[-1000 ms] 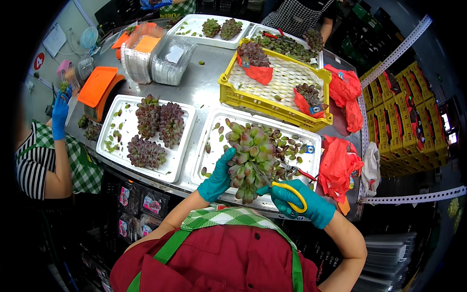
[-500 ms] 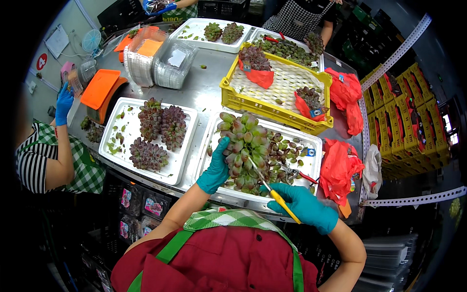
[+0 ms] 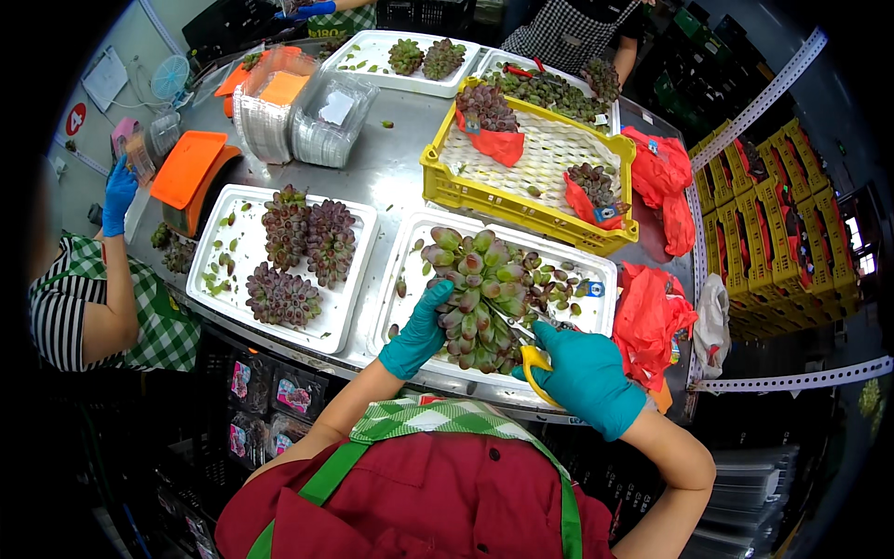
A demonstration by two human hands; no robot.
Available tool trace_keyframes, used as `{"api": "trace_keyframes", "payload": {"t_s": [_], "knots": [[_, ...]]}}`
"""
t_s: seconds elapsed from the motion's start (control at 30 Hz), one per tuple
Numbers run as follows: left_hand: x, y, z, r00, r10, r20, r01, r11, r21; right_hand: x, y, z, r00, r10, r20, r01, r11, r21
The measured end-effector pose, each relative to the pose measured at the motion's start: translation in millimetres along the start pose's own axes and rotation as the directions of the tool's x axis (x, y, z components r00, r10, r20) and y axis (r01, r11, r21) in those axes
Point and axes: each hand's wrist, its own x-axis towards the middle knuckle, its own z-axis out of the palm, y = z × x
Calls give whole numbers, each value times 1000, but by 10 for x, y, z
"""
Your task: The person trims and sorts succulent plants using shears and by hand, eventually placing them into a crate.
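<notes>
both of my hands wear smooth teal gloves. my left hand [image 3: 417, 328] cups a plump bunch of grapes [image 3: 478, 291], round green-and-purple berries, over the shallow white tray [image 3: 410, 270]. my right hand [image 3: 585, 373] is clenched on yellow-handled scissors [image 3: 531, 357], thin blades poking into the bunch. loose grapes litter the tray on the steel table [image 3: 391, 186].
</notes>
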Motion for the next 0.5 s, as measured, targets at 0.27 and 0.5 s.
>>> {"api": "trace_keyframes", "payload": {"t_s": [0.27, 0.5], "knots": [[121, -92, -426, 998, -19, -68, 23, 998, 53, -73, 37, -70, 998, -26, -65, 33, 994, 107], [108, 4, -155, 999, 42, -28, -48, 965, -259, -101, 226, 171, 914, 214, -345, -57, 909, 413]]}}
